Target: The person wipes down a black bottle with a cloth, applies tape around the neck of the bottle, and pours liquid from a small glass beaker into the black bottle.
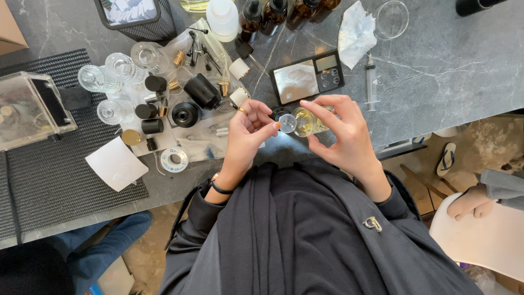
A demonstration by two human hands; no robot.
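My right hand (341,136) holds a small clear glass bottle (305,121) with pale yellow liquid, lying sideways above the table edge. My left hand (248,134), with a ring and a dark wristband, pinches a small round clear piece (287,123) at the bottle's mouth. Both hands hover just in front of a small pocket scale (307,77) with a shiny pan.
Left of the hands lie clear glass bottles (117,68), black caps (148,111), gold collars, a tape roll (174,159) and white paper (115,163). Amber dropper bottles (273,13), a white bottle (222,19), a syringe (371,82), a tissue (355,33) and a glass dish (391,19) stand behind. A clear box (30,109) sits far left.
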